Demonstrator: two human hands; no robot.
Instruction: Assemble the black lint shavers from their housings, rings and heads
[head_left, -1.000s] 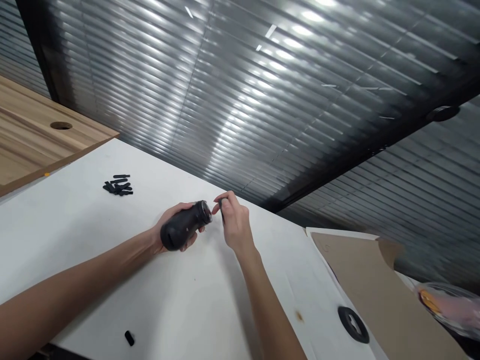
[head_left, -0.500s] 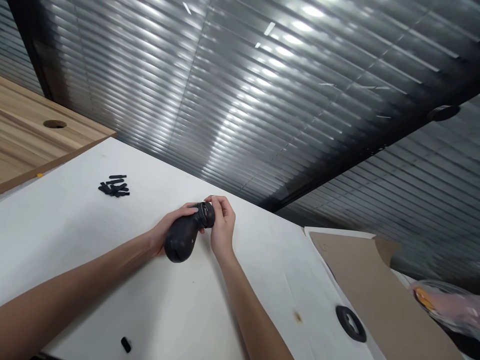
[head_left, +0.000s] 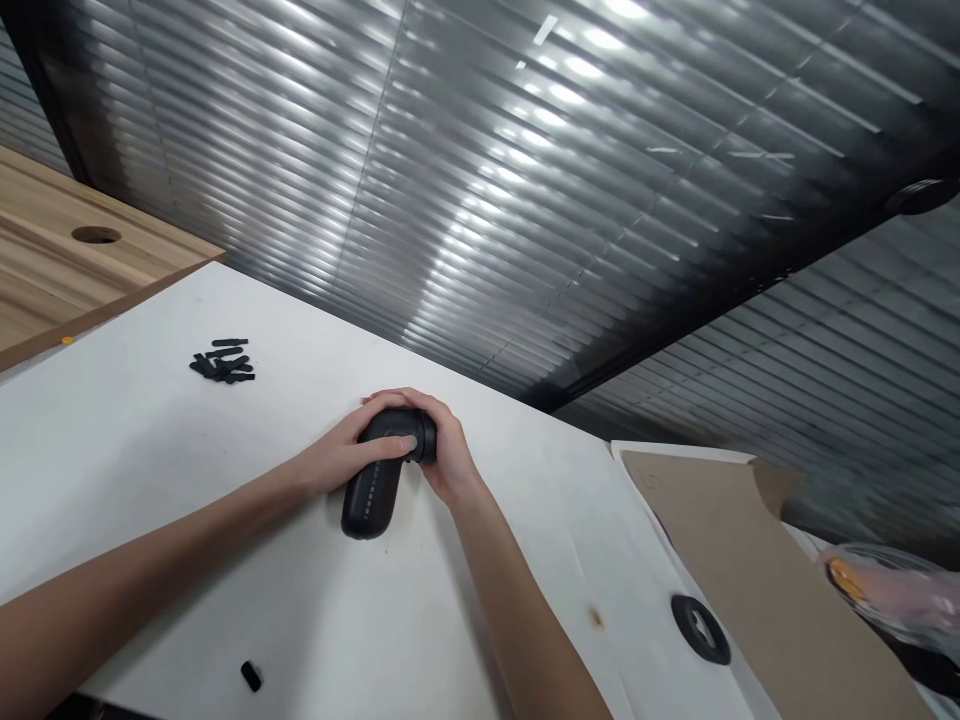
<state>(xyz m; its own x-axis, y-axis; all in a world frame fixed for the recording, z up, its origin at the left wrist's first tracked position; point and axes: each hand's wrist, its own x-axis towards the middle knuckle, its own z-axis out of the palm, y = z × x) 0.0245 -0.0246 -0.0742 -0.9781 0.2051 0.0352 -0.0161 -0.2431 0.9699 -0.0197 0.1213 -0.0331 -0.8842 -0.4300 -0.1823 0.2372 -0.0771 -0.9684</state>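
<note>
My 2 hands are clenched on the black elbow-shaped body [head_left: 370, 505]: my left hand [head_left: 349, 447] lies across its bend, and my right hand [head_left: 450, 450] wraps its round end. It sits low over the white table [head_left: 150, 480] (touching or not, I can't tell), with my 2 forearms angled inward and black strips [head_left: 223, 362] off to my left.

Your black L-shaped moulded body [head_left: 371, 500] has dots down its long arm, round end pointing right

Left hand [head_left: 346, 450], right hand [head_left: 448, 452] clasp black elbow-shaped body [head_left: 367, 507]; black strips [head_left: 223, 366] lie on white table [head_left: 112, 450]
</note>
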